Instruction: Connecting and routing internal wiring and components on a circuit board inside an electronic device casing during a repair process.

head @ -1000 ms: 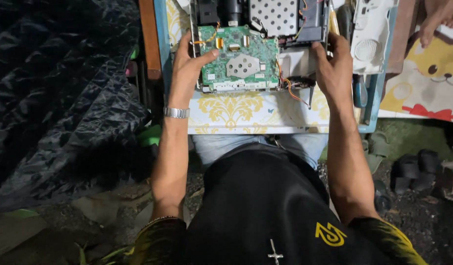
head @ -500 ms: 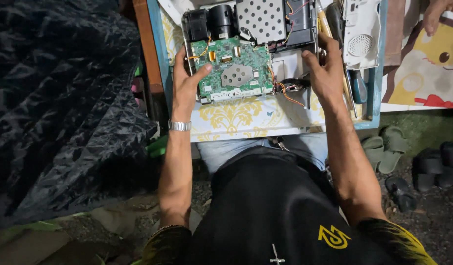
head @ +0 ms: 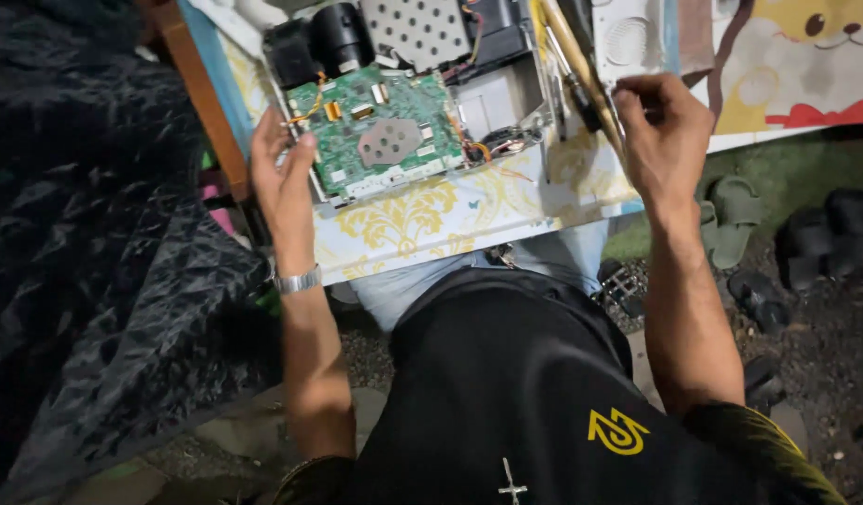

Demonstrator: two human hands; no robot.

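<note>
L hand (head: 280, 178) beside circuit board (head: 380, 140)

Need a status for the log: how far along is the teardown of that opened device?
Done: the cover is off, so the green circuit board and perforated metal plate lie exposed. In hand: the left hand steadies the device at the board's left edge; the right hand pinches something small by the tools, too small to identify. Left: the board sits in the casing, orange wires attached.
</note>
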